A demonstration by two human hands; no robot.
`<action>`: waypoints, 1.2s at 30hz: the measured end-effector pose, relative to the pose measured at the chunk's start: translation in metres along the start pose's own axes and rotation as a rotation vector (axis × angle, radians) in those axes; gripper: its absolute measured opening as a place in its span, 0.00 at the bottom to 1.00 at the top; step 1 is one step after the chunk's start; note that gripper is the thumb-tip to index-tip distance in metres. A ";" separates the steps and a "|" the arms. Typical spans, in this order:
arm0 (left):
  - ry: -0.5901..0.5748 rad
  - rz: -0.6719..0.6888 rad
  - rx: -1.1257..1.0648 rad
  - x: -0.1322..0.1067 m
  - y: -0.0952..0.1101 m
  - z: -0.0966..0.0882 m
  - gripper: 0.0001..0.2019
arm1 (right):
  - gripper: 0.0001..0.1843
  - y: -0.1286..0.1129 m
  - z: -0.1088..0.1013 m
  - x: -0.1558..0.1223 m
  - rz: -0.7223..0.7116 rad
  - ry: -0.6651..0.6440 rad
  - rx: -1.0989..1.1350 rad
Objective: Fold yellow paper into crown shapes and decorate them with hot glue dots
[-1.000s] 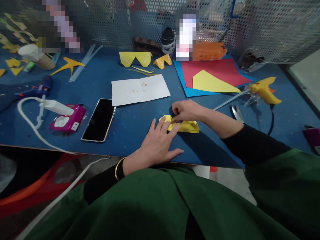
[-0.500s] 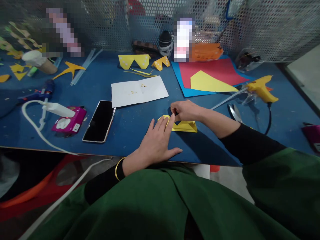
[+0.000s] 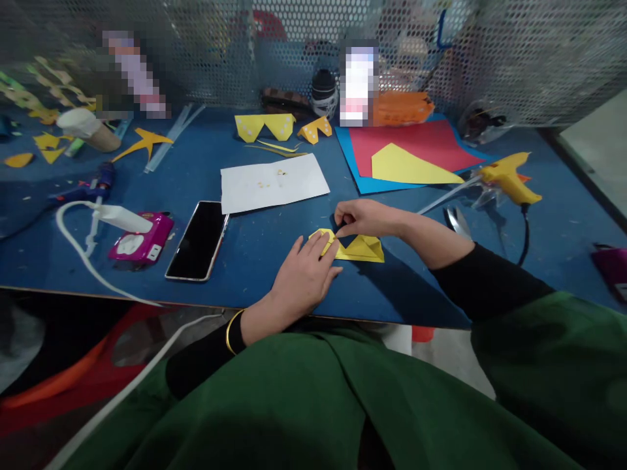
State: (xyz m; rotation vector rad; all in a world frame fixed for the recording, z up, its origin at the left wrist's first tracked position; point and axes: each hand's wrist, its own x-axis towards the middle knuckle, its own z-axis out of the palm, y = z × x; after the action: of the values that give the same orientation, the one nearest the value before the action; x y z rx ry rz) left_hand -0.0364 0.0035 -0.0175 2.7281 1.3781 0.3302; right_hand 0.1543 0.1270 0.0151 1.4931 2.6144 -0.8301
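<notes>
A folded yellow paper piece (image 3: 361,249) lies on the blue table (image 3: 255,248) in front of me. My left hand (image 3: 304,277) rests on its left end, fingers together and pressing the paper down. My right hand (image 3: 365,217) reaches in from the right and pinches a flap at the top middle of the paper with thumb and fingertips.
A black phone (image 3: 198,239), a white sheet (image 3: 272,183) and a pink power strip (image 3: 141,237) with a white cable lie to the left. Red, blue and yellow paper sheets (image 3: 409,153), a yellow glue gun (image 3: 509,179) and scissors (image 3: 458,220) lie to the right. Mesh screen behind.
My left hand's fingers have drawn together and pulled back a little on the paper. My right hand has lifted a flap, and a dark gap now shows in the fold.
</notes>
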 end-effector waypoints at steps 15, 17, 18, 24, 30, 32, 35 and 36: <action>0.077 0.087 0.161 0.025 0.008 -0.010 0.17 | 0.20 0.014 0.042 -0.086 -0.083 0.604 0.038; 0.037 0.158 0.108 0.026 0.011 -0.008 0.17 | 0.20 0.016 0.045 -0.088 -0.085 0.624 0.040; 0.020 0.179 0.085 0.026 0.012 -0.006 0.18 | 0.20 0.016 0.046 -0.089 -0.096 0.620 0.032; -0.013 0.213 0.005 0.024 0.007 0.000 0.21 | 0.24 0.006 0.054 -0.092 -0.346 0.524 -0.185; -0.045 0.228 -0.039 0.024 0.004 0.002 0.24 | 0.29 -0.016 0.071 -0.090 -0.265 0.554 -0.434; -0.045 0.229 -0.047 0.024 0.004 0.003 0.23 | 0.31 -0.020 0.074 -0.089 -0.201 0.580 -0.465; -0.046 0.218 -0.070 0.023 0.004 0.003 0.22 | 0.33 -0.021 0.074 -0.088 -0.159 0.616 -0.490; -0.049 0.215 -0.076 0.023 0.004 0.003 0.22 | 0.32 -0.020 0.073 -0.088 -0.174 0.622 -0.494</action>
State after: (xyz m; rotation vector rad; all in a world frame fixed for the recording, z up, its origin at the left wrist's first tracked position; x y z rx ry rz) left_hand -0.0193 0.0201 -0.0159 2.8047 1.0399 0.3182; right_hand 0.1680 0.0159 -0.0152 1.5571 3.0562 0.3513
